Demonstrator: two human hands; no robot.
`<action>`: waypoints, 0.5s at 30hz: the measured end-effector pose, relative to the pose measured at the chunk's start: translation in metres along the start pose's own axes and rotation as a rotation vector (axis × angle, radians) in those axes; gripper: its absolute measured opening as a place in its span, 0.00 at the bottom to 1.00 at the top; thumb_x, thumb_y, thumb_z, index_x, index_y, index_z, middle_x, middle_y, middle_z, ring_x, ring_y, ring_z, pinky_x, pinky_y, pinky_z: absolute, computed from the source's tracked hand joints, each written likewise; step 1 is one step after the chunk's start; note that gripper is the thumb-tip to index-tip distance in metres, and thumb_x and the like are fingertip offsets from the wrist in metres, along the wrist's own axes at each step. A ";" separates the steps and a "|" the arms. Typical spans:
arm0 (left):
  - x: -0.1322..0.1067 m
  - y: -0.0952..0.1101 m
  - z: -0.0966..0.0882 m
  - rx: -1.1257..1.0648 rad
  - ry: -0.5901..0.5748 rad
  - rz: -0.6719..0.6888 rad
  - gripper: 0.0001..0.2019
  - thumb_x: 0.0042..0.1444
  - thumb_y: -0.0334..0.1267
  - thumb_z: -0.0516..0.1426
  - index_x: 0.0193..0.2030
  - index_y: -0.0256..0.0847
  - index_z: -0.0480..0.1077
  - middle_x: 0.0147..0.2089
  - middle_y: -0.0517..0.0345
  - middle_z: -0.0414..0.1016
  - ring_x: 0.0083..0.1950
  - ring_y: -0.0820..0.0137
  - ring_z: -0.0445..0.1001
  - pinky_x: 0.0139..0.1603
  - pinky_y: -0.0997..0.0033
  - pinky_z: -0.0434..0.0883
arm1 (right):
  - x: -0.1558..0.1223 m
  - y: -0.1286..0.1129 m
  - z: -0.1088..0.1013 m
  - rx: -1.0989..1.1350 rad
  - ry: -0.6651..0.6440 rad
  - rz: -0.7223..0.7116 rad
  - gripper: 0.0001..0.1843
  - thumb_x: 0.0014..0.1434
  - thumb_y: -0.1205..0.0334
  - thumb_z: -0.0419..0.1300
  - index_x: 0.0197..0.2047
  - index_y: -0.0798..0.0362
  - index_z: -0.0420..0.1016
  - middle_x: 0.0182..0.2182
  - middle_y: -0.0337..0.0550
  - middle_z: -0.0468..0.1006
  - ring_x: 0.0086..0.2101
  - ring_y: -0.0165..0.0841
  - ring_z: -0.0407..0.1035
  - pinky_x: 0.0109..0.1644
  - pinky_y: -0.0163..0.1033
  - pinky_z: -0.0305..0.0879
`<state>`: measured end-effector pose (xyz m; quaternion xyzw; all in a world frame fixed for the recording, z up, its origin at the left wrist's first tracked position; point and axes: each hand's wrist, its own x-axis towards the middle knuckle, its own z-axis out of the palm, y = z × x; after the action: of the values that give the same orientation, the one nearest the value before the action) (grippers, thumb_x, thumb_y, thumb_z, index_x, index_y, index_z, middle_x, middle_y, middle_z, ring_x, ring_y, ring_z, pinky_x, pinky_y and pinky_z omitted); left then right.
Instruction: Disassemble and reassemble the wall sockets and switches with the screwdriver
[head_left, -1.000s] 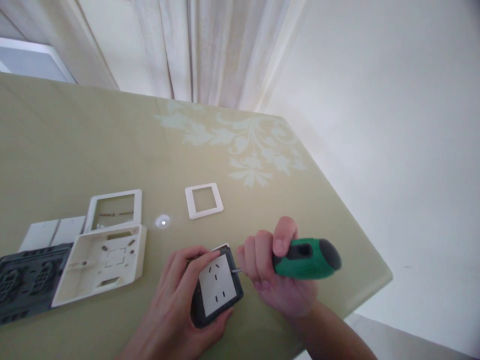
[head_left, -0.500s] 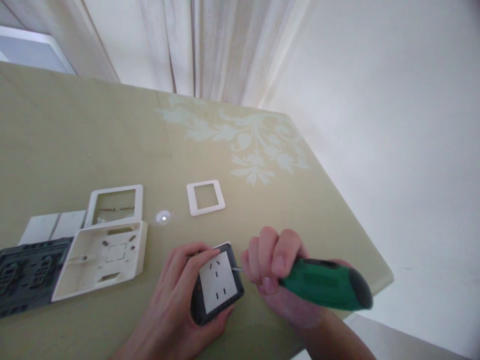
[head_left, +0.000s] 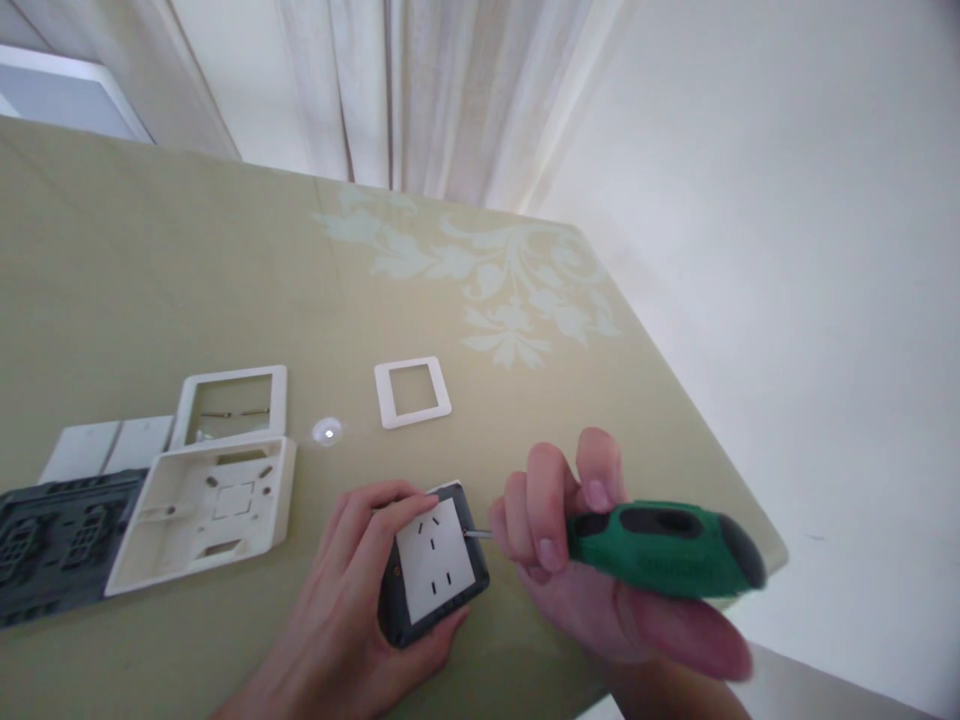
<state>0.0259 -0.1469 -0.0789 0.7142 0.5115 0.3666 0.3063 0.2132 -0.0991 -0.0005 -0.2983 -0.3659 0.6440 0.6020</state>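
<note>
two things are held: the left hand (head_left: pixel 346 590) clasps a socket (head_left: pixel 436 562), the right hand (head_left: pixel 562 592) curls around a screwdriver (head_left: pixel 667 550) meeting its frame.

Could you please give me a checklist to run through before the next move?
1. Socket gripped by the left hand: ok.
2. Green-handled screwdriver held in the right hand: ok.
3. Screwdriver shaft reaching the socket's dark border: ok.
4. Tip properly seated in a screw: cannot tell, too small.
5. Two loose screws lying inside the larger frame: ok.
6. Small frame apart from both hands: ok.
</note>
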 end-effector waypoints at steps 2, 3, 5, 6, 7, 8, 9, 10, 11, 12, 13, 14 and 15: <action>0.000 0.001 0.000 0.007 -0.005 0.005 0.33 0.56 0.43 0.71 0.67 0.52 0.68 0.64 0.49 0.72 0.63 0.50 0.75 0.60 0.52 0.78 | 0.001 0.001 0.001 0.001 -0.070 -0.123 0.29 0.60 0.23 0.67 0.37 0.41 0.77 0.23 0.31 0.65 0.18 0.28 0.52 0.24 0.35 0.58; 0.000 0.001 -0.001 0.013 -0.010 0.007 0.33 0.56 0.43 0.71 0.67 0.52 0.68 0.64 0.48 0.72 0.63 0.50 0.75 0.60 0.51 0.78 | 0.002 0.000 0.001 -0.014 -0.099 -0.153 0.28 0.67 0.25 0.62 0.38 0.42 0.79 0.23 0.32 0.65 0.19 0.28 0.52 0.24 0.35 0.58; 0.000 0.001 -0.001 0.020 -0.027 0.007 0.33 0.57 0.42 0.70 0.68 0.52 0.67 0.65 0.48 0.71 0.64 0.50 0.75 0.62 0.50 0.78 | 0.004 -0.002 -0.001 -0.040 -0.088 -0.158 0.28 0.71 0.28 0.58 0.38 0.43 0.81 0.24 0.33 0.63 0.19 0.28 0.51 0.25 0.36 0.58; 0.000 0.001 -0.002 0.018 -0.033 0.006 0.33 0.58 0.42 0.70 0.69 0.52 0.66 0.65 0.48 0.71 0.65 0.50 0.75 0.62 0.50 0.79 | 0.005 -0.005 -0.002 -0.037 -0.061 -0.166 0.27 0.72 0.29 0.58 0.39 0.43 0.82 0.23 0.33 0.62 0.20 0.29 0.50 0.25 0.36 0.57; 0.000 0.002 -0.003 0.014 -0.034 0.005 0.33 0.59 0.42 0.69 0.69 0.52 0.65 0.66 0.47 0.71 0.65 0.50 0.75 0.62 0.50 0.79 | 0.007 -0.007 -0.004 -0.025 -0.034 -0.176 0.27 0.72 0.29 0.59 0.40 0.42 0.82 0.23 0.32 0.60 0.20 0.29 0.49 0.24 0.36 0.57; 0.000 0.002 -0.004 0.009 -0.030 0.006 0.32 0.60 0.43 0.69 0.69 0.52 0.65 0.66 0.47 0.70 0.66 0.51 0.75 0.63 0.50 0.79 | 0.008 -0.009 -0.005 -0.011 -0.010 -0.184 0.27 0.71 0.28 0.60 0.40 0.42 0.82 0.22 0.32 0.59 0.20 0.29 0.48 0.24 0.36 0.56; 0.000 0.002 -0.005 0.005 -0.022 0.009 0.32 0.61 0.42 0.69 0.70 0.52 0.65 0.67 0.47 0.71 0.66 0.51 0.76 0.63 0.50 0.80 | 0.009 -0.011 -0.006 0.004 0.017 -0.191 0.28 0.68 0.26 0.61 0.40 0.43 0.81 0.22 0.31 0.58 0.20 0.30 0.48 0.24 0.36 0.56; 0.000 0.003 -0.006 0.001 -0.013 0.013 0.31 0.62 0.42 0.69 0.70 0.52 0.65 0.67 0.46 0.71 0.66 0.51 0.76 0.62 0.50 0.80 | 0.010 -0.012 -0.007 0.022 0.039 -0.201 0.28 0.66 0.25 0.63 0.40 0.43 0.80 0.23 0.31 0.58 0.20 0.30 0.47 0.24 0.36 0.56; 0.000 0.003 -0.007 -0.003 -0.003 0.018 0.31 0.63 0.42 0.69 0.70 0.51 0.65 0.67 0.46 0.71 0.66 0.51 0.77 0.63 0.50 0.81 | 0.011 -0.013 -0.008 0.045 0.054 -0.210 0.27 0.64 0.27 0.67 0.39 0.44 0.78 0.23 0.30 0.57 0.20 0.29 0.47 0.24 0.36 0.56; 0.000 0.003 -0.007 -0.005 0.002 0.024 0.31 0.63 0.42 0.69 0.70 0.51 0.64 0.67 0.46 0.71 0.66 0.51 0.77 0.63 0.49 0.81 | 0.012 -0.013 -0.009 0.075 0.060 -0.219 0.25 0.62 0.30 0.71 0.38 0.44 0.76 0.24 0.30 0.57 0.21 0.29 0.47 0.24 0.35 0.56; 0.000 0.003 -0.008 -0.008 0.004 0.028 0.32 0.63 0.42 0.69 0.71 0.51 0.64 0.67 0.46 0.72 0.66 0.51 0.77 0.63 0.49 0.81 | 0.012 -0.013 -0.009 0.110 0.060 -0.222 0.24 0.62 0.35 0.74 0.36 0.45 0.74 0.24 0.29 0.56 0.21 0.28 0.47 0.25 0.34 0.56; 0.000 0.003 -0.008 -0.010 0.005 0.030 0.33 0.63 0.42 0.69 0.71 0.51 0.64 0.68 0.46 0.72 0.66 0.51 0.77 0.64 0.49 0.81 | 0.012 -0.012 -0.010 0.144 0.052 -0.214 0.23 0.62 0.40 0.75 0.34 0.46 0.72 0.24 0.29 0.56 0.21 0.28 0.47 0.25 0.33 0.57; 0.000 0.002 -0.009 -0.011 0.006 0.032 0.34 0.62 0.43 0.70 0.71 0.51 0.63 0.68 0.45 0.72 0.67 0.51 0.77 0.64 0.49 0.81 | 0.012 -0.011 -0.010 0.177 0.048 -0.196 0.23 0.64 0.43 0.75 0.33 0.47 0.70 0.24 0.29 0.56 0.21 0.27 0.48 0.26 0.33 0.58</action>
<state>0.0197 -0.1474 -0.0726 0.7195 0.4988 0.3767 0.3026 0.2263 -0.0857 0.0045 -0.2220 -0.3204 0.6045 0.6947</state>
